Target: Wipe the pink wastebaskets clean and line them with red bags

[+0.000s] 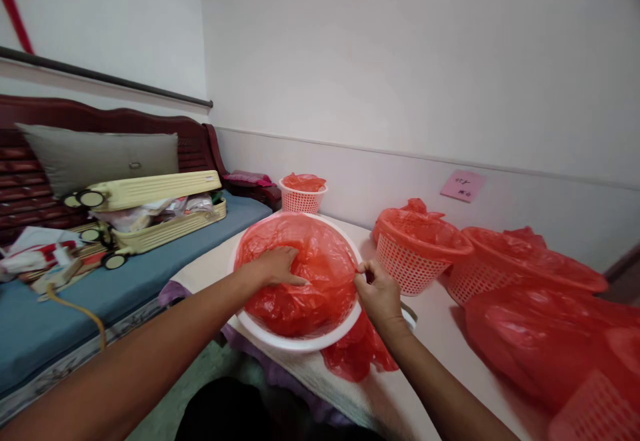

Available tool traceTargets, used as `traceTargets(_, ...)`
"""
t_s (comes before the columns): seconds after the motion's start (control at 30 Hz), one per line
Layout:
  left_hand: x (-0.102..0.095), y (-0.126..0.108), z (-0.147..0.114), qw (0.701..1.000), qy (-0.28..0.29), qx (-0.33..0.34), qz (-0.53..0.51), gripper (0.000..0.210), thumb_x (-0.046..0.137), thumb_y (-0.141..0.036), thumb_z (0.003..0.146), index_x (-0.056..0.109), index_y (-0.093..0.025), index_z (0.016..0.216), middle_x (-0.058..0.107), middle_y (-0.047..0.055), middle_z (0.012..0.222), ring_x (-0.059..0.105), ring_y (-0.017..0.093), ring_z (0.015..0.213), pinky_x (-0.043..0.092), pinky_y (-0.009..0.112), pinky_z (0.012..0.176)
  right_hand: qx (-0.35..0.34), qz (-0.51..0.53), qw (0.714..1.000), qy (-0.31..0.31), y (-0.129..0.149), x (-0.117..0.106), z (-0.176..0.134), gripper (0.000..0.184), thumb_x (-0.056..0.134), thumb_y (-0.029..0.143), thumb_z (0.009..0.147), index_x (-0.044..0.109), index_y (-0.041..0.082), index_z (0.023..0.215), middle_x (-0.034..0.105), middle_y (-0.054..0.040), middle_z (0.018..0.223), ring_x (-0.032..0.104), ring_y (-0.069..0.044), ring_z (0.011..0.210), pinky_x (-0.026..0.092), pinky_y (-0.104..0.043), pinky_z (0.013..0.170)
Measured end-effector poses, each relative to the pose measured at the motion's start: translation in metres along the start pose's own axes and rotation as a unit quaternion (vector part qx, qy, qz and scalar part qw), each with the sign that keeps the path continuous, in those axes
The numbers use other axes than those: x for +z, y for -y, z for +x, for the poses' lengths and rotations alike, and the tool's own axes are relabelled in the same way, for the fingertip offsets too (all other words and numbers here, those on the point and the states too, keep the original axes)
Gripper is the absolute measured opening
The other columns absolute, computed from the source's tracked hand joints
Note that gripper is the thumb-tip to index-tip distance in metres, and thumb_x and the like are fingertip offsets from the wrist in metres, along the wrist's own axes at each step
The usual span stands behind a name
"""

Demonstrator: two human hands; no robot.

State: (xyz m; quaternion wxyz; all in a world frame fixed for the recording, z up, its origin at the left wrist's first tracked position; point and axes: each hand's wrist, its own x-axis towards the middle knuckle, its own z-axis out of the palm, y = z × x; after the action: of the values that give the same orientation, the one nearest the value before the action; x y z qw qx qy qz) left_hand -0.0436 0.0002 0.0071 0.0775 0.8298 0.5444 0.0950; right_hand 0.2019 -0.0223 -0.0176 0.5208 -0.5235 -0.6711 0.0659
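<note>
Bag: a thin, crinkled red plastic bag (pixel 305 281) lines a white round basin (pixel 295 342) at the table's (pixel 440 341) near edge.
Lie: the basin tilts toward the camera; the bag hangs over its right rim.
Left hand (pixel 275 266): spread flat, pressing the bag down.
Right hand (pixel 380 291): apparently pinching the film at the rim.
Nearby: lined white baskets (pixel 407 264).

Soft even indoor light, faint shadows, wide-angle stretching and blur toward edges
</note>
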Motion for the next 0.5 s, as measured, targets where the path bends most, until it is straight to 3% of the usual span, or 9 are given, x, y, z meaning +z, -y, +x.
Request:
traceTargets(0.17, -0.004, 0.012, 0.008, 0.999, 0.024, -0.022, -0.017, 0.077, 0.058, -0.063, 0.072, 0.051, -0.013, 0.130, 0.055, 0.020, 0.136, 0.056, 0.035, 0.120, 0.044, 0.041, 0.096, 0.000, 0.001, 1.000, 0.005, -0.007, -0.001, 0.003, 0.005, 0.048, 0.024, 0.069, 0.052, 0.022, 0.068, 0.057, 0.0006, 0.066, 0.050, -0.017, 0.062, 0.039, -0.029, 0.064)
traceTargets(0.33, -0.011, 0.002, 0.013, 1.000, -0.006, 0.011, -0.020, 0.062, 0.060, -0.019, 0.071, 0.049, -0.018, 0.132, 0.056, 0.013, 0.137, 0.055, 0.029, 0.121, 0.044, 0.038, 0.098, -0.004, -0.007, 1.000, 0.012, -0.014, -0.001, 0.004, 0.004, 0.047, 0.023, 0.069, 0.050, 0.022, 0.066, 0.055, 0.0011, 0.065, 0.050, -0.017, 0.063, 0.038, -0.029, 0.064)
traceTargets(0.5, -0.004, -0.006, 0.023, 1.000, -0.025, 0.017, 0.004, 0.066, 0.064, -0.012, 0.069, 0.049, -0.015, 0.132, 0.051, 0.017, 0.141, 0.050, 0.034, 0.125, 0.042, 0.045, 0.099, -0.018, -0.014, 0.999, 0.028, -0.013, -0.001, 0.005, 0.006, 0.047, 0.022, 0.070, 0.051, 0.022, 0.066, 0.056, 0.0009, 0.066, 0.051, -0.016, 0.063, 0.038, -0.028, 0.065)
